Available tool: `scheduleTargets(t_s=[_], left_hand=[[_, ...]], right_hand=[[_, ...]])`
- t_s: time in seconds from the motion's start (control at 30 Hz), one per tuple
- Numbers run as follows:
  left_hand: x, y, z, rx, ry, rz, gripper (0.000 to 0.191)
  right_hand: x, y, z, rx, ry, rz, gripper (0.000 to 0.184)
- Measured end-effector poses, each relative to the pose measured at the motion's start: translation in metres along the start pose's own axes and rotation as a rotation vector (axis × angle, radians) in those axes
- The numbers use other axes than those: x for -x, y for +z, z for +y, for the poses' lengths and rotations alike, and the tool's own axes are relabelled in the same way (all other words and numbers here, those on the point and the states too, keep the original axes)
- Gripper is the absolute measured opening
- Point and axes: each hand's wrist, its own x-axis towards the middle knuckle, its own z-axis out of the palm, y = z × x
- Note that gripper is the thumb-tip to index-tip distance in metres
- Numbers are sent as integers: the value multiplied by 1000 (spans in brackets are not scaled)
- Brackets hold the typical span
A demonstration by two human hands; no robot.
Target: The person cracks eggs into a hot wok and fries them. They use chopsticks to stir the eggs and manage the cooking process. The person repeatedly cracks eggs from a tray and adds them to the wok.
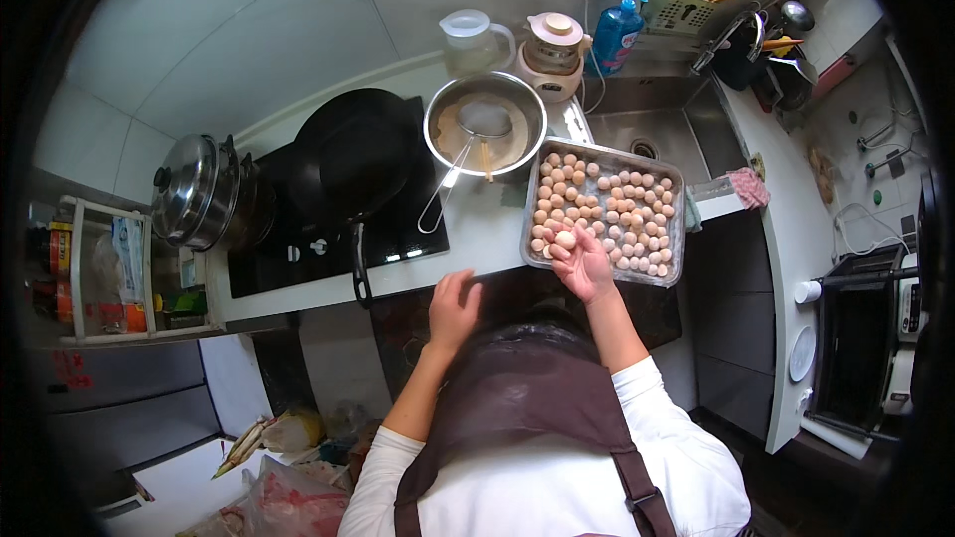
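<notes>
One pale round dough ball (pixel 565 240) rests on the upturned fingers of my right hand (pixel 584 266). This hand is over the near left part of a rectangular metal tray (pixel 677 239), where many similar balls (pixel 634 216) lie in loose rows. My left hand (pixel 453 311) is at the counter's front edge, fingers apart and holding nothing. Beyond it stands a steel bowl (pixel 435 142) with tan powder inside. Across the bowl lie a wire-mesh strainer (pixel 483 121), its handle reaching over the rim, and a pair of wooden chopsticks (pixel 486 159).
Left of the bowl, a black wok (pixel 351 156) sits on a gas hob (pixel 276 268), its handle jutting past the counter edge. A lidded steel pot (pixel 195 190) is farther left. Behind are a plastic pitcher (pixel 475 45), an electric kettle (pixel 553 52) and a blue pump bottle (pixel 618 36). The sink (pixel 649 112) borders the tray.
</notes>
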Motion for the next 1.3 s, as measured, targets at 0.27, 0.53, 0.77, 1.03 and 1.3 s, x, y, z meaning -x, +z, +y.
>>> scheduleTargets(t_s=[0.27, 0.53, 0.77, 1.03, 1.3], left_hand=[[-29, -6, 59, 41, 370, -100, 41], [-42, 7, 48, -105, 432, -238, 22], [-62, 37, 49, -122, 516, -377, 44], [-104, 108, 79, -133, 536, -459, 60], [-141, 145, 104, -205, 526, -323, 55]], right_hand=[[22, 22, 68, 319, -7, 100, 35], [18, 2, 81, 457, 103, 124, 39], [-15, 15, 72, 36, 31, -77, 58], [-45, -13, 46, -150, -58, -271, 62], [-27, -33, -17, -103, -79, -72, 52]])
